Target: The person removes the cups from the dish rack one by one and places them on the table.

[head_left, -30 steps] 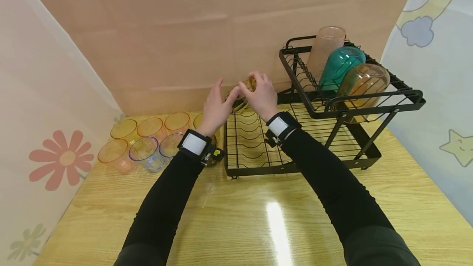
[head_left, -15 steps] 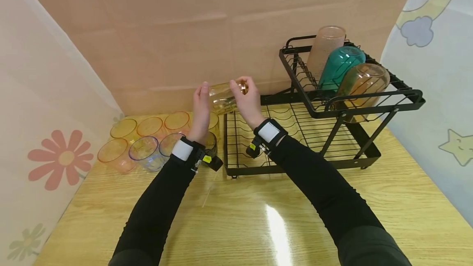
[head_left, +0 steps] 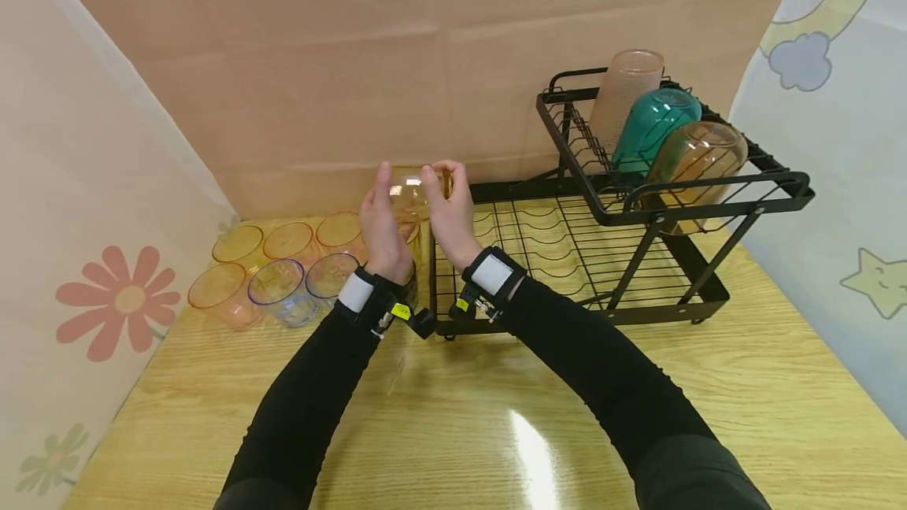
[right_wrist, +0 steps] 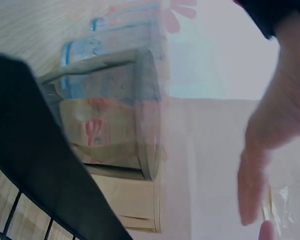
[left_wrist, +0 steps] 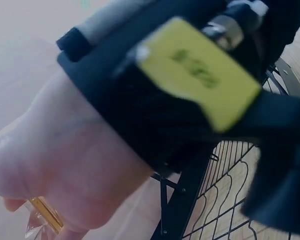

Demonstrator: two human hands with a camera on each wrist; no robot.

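Both hands hold an amber drinking glass [head_left: 409, 194] on its side, above the gap between the glasses and the dish rack. My right hand [head_left: 451, 215] grips its right end, thumb on the near side. At the other end is my left hand [head_left: 386, 230], its thumb upright against the glass and its other fingers partly hidden. The left wrist view has an amber strip of the glass [left_wrist: 46, 214] beside the left hand [left_wrist: 70, 160]. In the right wrist view, the clear side of the glass [right_wrist: 285, 205] appears by the left hand [right_wrist: 270, 135].
Several tinted glasses, among them a blue-rimmed glass [head_left: 283, 293], stand upright in rows on the table [head_left: 397, 423] at left. A black two-tier dish rack [head_left: 602, 313] stands right; its upper tier holds a pink [head_left: 627, 97], a teal [head_left: 655, 128] and an amber upturned glass [head_left: 697, 164].
The held glass has moved left, from over the rack's back left corner to beside the rack. Both hands moved left with it, and the left hand came onto its left end.
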